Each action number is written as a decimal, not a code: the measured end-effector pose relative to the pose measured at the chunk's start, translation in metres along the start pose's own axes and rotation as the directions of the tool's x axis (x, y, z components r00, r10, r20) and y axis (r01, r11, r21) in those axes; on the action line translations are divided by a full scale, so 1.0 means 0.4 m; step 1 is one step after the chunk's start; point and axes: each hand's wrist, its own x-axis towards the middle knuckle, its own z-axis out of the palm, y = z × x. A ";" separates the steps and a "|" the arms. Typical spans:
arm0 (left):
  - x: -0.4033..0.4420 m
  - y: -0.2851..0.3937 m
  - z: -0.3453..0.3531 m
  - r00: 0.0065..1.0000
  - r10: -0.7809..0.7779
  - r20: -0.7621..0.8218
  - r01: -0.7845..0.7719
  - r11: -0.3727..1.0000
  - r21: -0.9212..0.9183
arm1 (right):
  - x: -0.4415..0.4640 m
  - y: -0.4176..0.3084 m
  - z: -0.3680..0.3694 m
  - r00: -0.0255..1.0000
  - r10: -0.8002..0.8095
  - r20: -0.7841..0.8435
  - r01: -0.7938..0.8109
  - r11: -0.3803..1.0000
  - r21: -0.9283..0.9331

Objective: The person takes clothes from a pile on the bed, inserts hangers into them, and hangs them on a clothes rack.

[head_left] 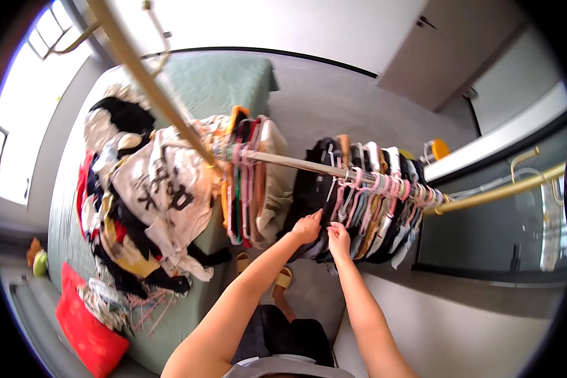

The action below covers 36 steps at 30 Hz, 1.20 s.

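Grey floor (334, 85) is spreading beyond! Left hand (306, 229) is pointing one finger, right hand (339, 240) pinching, on what I can't tell; black garment (310, 189) is looking soft, floppy, best gripped above the fingertips.

Two bare arms reach forward toward the clothes rail (296, 162), both hands on its near side. The left hand (307, 228) is palm down, a finger extended toward the rail. Just beside it, the right hand (339, 238) curls, thumb and forefinger close together.
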 end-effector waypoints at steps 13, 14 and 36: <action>-0.754 -0.347 -0.250 0.422 -0.422 -0.802 0.228 0.906 -0.357 | -0.233 -0.216 0.520 0.785 -0.129 0.605 0.158 0.987 0.006; -0.801 -0.383 -0.275 0.369 -0.492 -0.789 0.302 0.866 -0.399 | -0.255 -0.227 0.565 0.752 -0.111 0.650 0.128 0.992 0.022; -0.824 -0.756 -0.568 0.605 -0.773 -0.192 -0.181 0.102 -0.978 | -0.447 -0.255 0.840 0.816 0.138 0.562 -0.095 0.990 -0.106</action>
